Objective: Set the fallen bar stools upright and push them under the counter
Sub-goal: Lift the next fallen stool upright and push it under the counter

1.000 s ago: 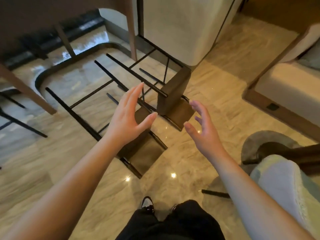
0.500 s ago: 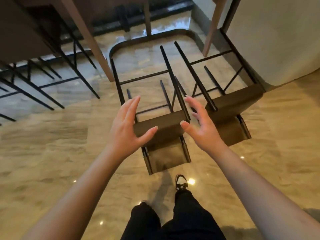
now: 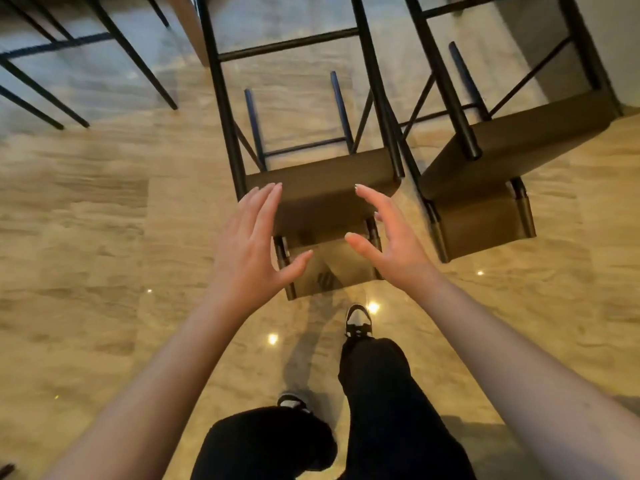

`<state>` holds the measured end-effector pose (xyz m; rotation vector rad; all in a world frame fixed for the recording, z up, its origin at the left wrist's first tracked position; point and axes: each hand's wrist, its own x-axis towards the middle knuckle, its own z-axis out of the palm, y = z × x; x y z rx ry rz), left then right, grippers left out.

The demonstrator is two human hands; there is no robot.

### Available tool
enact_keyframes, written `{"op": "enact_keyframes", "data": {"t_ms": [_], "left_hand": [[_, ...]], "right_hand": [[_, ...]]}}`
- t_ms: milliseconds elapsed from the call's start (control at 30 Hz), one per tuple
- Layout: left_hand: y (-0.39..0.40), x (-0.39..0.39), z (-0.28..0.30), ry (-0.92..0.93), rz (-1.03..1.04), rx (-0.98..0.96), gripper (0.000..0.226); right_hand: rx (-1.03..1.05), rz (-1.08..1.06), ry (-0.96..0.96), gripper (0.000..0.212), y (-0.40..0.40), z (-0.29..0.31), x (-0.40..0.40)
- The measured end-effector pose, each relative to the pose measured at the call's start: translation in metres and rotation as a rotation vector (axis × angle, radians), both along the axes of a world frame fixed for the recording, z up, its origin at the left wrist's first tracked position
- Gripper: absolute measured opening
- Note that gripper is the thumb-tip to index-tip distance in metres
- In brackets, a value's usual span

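A: Where are the stools?

B: Both lie tipped on the floor. The near stool is on its back, black legs pointing away from the person, brown seat turned toward them. The second stool lies just right of it, tipped the same way, their legs close together or touching.

A: And the hands?

B: The left hand and right hand are apart, fingers spread and nearly straight, palms facing each other, one at each side of the near stool's seat. Neither grips it; whether the fingertips touch it, I cannot tell.

A: Anything else?

B: A shoe stands just short of the near stool. Legs of upright stools show left of it.
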<state>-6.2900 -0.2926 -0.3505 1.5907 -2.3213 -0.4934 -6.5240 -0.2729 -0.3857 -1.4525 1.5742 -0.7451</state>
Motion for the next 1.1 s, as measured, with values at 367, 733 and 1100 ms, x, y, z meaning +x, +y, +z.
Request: {"op": "enact_keyframes", "data": {"t_ms": [367, 733, 1100], "left_hand": [[-0.008, -0.004, -0.260, -0.172, -0.032, 0.079, 0.092], [-0.012, -0.019, -0.497, -0.297, -0.202, 0.179, 0.085], [0.016, -0.029, -0.637, -0.504, -0.289, 0.343, 0.105]], "right_hand": [[0.101, 0.140, 0.188, 0.072, -0.023, -0.259, -0.011], [0.072, 0.537, 0.468, 0.086, -0.012, -0.505, -0.013], [0.269, 0.738, 0.916, 0.112, 0.012, -0.613, -0.008]]}}
